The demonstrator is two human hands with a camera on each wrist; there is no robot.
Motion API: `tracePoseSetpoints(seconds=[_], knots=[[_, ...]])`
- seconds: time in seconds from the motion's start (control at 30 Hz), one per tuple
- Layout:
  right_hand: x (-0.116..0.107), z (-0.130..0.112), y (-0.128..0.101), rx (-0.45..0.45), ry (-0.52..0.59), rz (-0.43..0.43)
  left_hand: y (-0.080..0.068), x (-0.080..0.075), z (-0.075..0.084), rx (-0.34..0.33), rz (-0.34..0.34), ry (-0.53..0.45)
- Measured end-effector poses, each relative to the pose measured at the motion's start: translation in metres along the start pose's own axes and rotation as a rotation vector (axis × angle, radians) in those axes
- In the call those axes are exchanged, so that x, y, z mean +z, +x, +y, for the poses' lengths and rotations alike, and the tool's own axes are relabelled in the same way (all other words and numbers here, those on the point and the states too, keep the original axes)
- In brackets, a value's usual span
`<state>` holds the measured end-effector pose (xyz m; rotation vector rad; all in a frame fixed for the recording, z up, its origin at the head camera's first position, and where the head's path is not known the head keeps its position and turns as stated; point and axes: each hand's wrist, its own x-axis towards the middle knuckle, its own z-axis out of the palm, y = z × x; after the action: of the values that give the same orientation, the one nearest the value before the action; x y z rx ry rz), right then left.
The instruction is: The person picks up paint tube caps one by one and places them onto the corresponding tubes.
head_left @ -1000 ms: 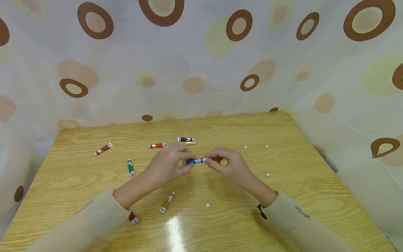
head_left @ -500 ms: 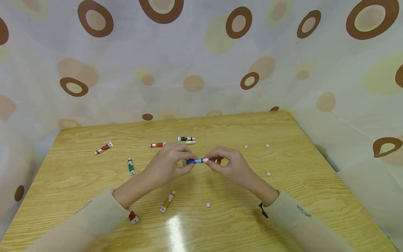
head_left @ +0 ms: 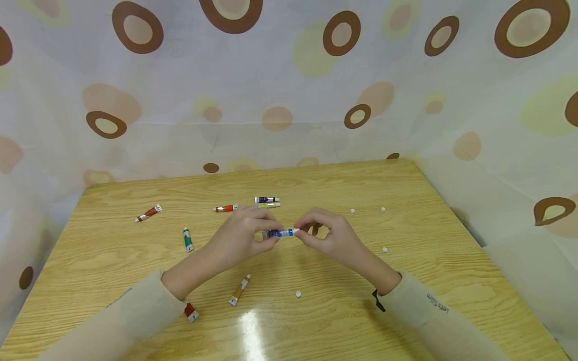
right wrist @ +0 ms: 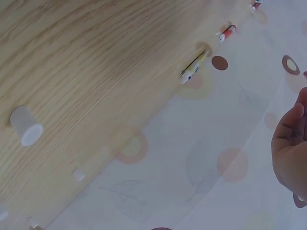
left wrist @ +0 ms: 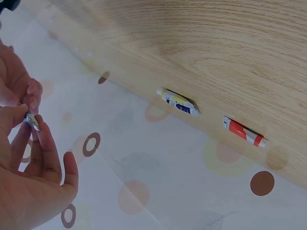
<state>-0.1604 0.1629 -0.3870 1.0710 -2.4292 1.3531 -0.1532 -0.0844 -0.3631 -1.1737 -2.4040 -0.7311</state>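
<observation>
Hands: left hand (head_left: 239,235) grips small blue paint tube (head_left: 279,232), right hand (head_left: 327,235) pinches its white cap end; several loose white caps (head_left: 298,294) remain on table, so capping looks partway done.

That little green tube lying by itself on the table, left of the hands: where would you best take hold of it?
Probably around its middle, coming straight down from above. The green tube lies flat on the table with its long axis running roughly away from the person, so thumb and finger could pinch its two long sides from left and right. Nothing lies right against it, and the left hand is nearest.
</observation>
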Motion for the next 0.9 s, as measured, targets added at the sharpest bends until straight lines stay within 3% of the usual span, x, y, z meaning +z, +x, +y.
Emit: tracePoseSetpoints(seconds=[0.73,0.9], knots=[[-0.0017,0.0032,-0.0005,-0.038,-0.038,-0.007,-0.0013,-0.0017,-0.0022,-0.062,-0.034,-0.028],[-0.0015,0.0044,-0.0003,-0.086,-0.057,0.003,-0.0016,-0.0031,-0.0030,-0.070,-0.041,-0.032]])
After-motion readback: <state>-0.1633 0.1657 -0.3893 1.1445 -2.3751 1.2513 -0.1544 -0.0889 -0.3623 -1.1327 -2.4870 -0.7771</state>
